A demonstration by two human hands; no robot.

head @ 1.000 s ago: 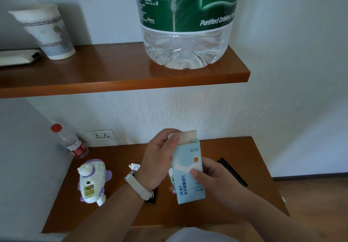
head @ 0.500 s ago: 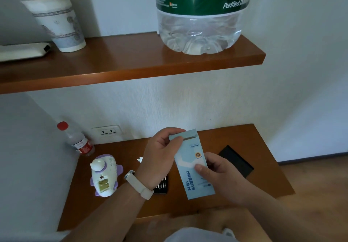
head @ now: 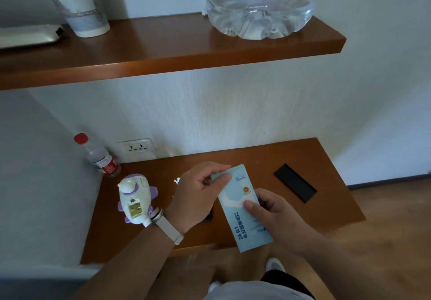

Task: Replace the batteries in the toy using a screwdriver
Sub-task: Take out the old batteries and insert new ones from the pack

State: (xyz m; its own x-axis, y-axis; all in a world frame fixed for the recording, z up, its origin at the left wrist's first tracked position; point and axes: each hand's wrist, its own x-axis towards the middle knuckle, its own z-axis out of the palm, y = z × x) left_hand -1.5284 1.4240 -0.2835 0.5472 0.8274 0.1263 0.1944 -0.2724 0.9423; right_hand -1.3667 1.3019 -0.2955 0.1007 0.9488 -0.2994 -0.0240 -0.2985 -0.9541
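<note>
Head view puts us over a low wooden table (head: 256, 157) in the lower half of the frame, with both hands on a pale blue box (head: 242, 232) held just above it. Our left hand (head: 198, 194), with a watch (head: 166, 226) at the wrist, pinches the box's upper end by its flap. Our right hand (head: 277, 218) grasps the middle of the box, thumb flat on the printed face. Neither hand is free.

The toy (head: 135, 197), white and purple, lies on the table at lower left of the frame, just beside our left wrist and apart from the box. A yellowish square shows in its body. It may be the battery bay, but the blur keeps us from telling whether a cover is on it.

We judge the step to be an early one: dealing with the tool kit's box, with no screwdriver in hand yet. A dark tray (head: 208, 217) peeks out under our left hand, and a black strip (head: 295, 186) lies at right of centre.

Next we would need to put the box down away from the toy, free both hands, pick a driver that fits the toy's screw, and steady the toy with the other hand
</note>
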